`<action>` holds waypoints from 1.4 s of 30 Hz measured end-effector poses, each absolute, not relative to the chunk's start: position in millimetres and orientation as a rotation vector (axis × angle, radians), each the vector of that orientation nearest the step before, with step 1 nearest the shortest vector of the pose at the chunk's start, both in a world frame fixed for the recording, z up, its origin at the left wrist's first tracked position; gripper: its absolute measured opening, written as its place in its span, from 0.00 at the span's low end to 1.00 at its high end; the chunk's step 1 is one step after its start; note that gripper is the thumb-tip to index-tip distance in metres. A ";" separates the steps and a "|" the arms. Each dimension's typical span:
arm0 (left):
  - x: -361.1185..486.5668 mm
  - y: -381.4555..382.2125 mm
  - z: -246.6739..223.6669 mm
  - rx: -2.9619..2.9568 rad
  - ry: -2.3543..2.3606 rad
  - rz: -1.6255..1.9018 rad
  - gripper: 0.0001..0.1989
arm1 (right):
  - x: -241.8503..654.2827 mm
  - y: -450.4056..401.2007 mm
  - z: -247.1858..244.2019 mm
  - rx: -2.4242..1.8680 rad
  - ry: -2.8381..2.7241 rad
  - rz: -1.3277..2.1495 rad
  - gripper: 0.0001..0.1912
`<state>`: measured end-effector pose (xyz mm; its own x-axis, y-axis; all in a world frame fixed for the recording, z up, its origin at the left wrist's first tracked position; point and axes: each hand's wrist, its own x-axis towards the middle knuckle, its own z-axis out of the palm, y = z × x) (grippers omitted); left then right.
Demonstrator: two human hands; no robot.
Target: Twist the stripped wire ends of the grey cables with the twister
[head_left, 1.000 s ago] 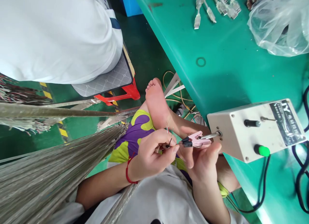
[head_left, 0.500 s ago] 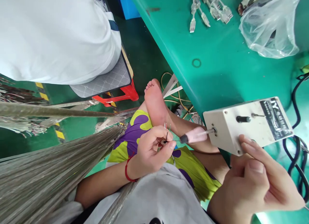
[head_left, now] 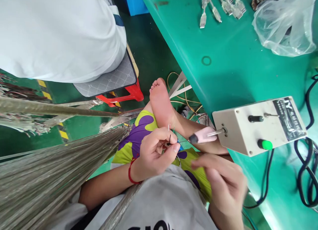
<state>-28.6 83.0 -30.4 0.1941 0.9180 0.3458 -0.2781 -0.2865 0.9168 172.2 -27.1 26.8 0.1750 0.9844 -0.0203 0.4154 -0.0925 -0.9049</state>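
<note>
My left hand [head_left: 159, 154] pinches the end of a thin cable between thumb and fingers. Fine coloured wires [head_left: 169, 136] fan out above the fingertips, and one strand runs right to the dark tip of a pink twisting head [head_left: 202, 136]. That head sits on a metal shaft projecting from a beige wire-twisting machine [head_left: 233, 137]. The machine carries a black knob, a toggle switch and a green button [head_left: 266, 144]. Below the shaft is my right hand [head_left: 223, 185], blurred, its index finger stretched towards the left hand. Nothing shows between its fingers.
Several USB cable ends [head_left: 230, 6] and a clear plastic bag [head_left: 284, 28] lie on the green table [head_left: 238, 74]. Black cords [head_left: 304, 167] loop beside the machine. Grey cable bundles [head_left: 74, 173] hang at left. A person in white [head_left: 62, 34] sits on a red stool [head_left: 135, 91].
My right hand has left the machine's button area and moved left, closer to my left hand; the green button now shows. The left hand keeps its pinch. The view has shifted slightly.
</note>
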 end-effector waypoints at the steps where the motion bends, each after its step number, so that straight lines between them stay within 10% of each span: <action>1: -28.6 83.3 -30.1 1.357 0.676 1.361 0.04 | 166.3 -19.5 21.8 -1.625 -1.350 1.063 0.13; 20: -25.2 91.6 -29.1 1.446 0.645 1.430 0.06 | 133.8 50.2 6.0 -0.837 -0.502 1.505 0.20; 42: -21.2 89.8 -36.1 1.462 0.698 1.376 0.08 | 130.3 46.7 -4.8 -1.211 -0.572 1.152 0.22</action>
<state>-21.2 89.8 -36.1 0.1959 0.8950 0.4007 -0.2056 -0.3620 0.9092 130.3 46.7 -4.8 0.3667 0.9047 -0.2169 -0.3748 -0.0697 -0.9245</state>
